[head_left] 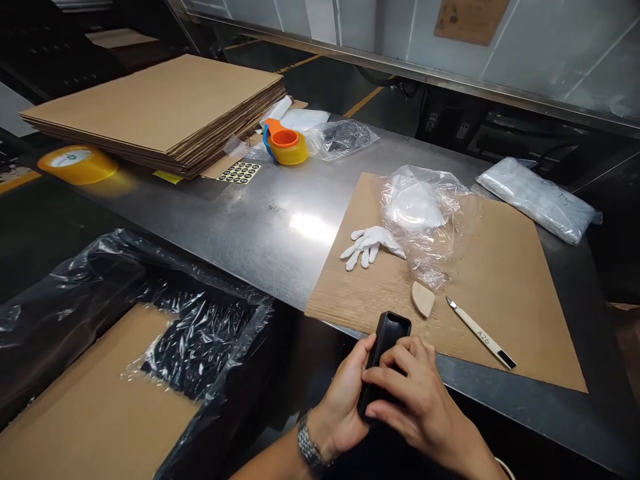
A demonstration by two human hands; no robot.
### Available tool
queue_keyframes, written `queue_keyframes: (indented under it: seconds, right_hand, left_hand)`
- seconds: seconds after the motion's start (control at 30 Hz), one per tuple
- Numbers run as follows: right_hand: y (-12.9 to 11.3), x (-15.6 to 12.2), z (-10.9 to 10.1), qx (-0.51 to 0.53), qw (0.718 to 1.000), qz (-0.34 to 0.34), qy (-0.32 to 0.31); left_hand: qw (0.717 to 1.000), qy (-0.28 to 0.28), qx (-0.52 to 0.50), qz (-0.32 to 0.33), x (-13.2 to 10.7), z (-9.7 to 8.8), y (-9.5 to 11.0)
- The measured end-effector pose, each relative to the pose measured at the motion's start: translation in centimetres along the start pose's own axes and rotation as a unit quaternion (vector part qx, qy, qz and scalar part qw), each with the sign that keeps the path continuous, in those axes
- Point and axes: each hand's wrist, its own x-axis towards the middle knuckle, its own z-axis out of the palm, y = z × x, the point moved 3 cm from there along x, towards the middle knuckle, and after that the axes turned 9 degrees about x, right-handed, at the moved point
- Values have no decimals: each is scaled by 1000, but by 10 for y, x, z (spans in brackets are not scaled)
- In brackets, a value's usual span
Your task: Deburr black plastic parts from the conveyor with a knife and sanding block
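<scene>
A long, hollow black plastic part [387, 340] is held between my hands at the table's front edge, its open end tilted away from me. My left hand [343, 403] wraps round its left side. Across the top and right side lie the bent fingers of my right hand [415, 390], hiding much of the part; both hands grip it. Just beyond it on the cardboard sheet [500, 267] rests a small tan wedge-shaped pad [423, 299]. A craft knife [480, 331] marked A26 lies to the right. Further back are a white glove [373, 247] and a clear plastic bag [425, 207] with white contents.
Flat cardboard sheets [165, 100] are stacked at the back left. Near them are an orange tape dispenser [286, 143], a yellow tape roll [75, 163] and a sticker sheet [239, 173]. A box lined with black plastic [200, 333] stands front left. A wrapped packet [540, 197] lies back right.
</scene>
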Motion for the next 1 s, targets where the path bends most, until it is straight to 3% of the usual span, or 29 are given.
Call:
queue_keyframes:
  seconds: [0.23,0.43,0.73,0.87,0.93,1.0]
  right_hand:
    - [8,1,-5,30,999,34,-23]
    - [31,4,-29,-19,998,28,54]
    - [48,13,-38,109,992,18,60]
    - [57,5,-33,185,965,110,146]
    - [60,-6,-25,207,947,165,184]
    - [55,-17,-12,195,946,190,177]
  left_hand:
    - [998,4,45,-42,1,-1,-10]
    - [989,39,128,-60,-4,-9,-19]
    - [981,28,173,-87,-4,-17,-21]
    - [984,34,161,-70,-4,-15,-18]
    - [986,50,159,-28,-6,-14,-14]
    - [983,72,165,30,-7,-14,-9]
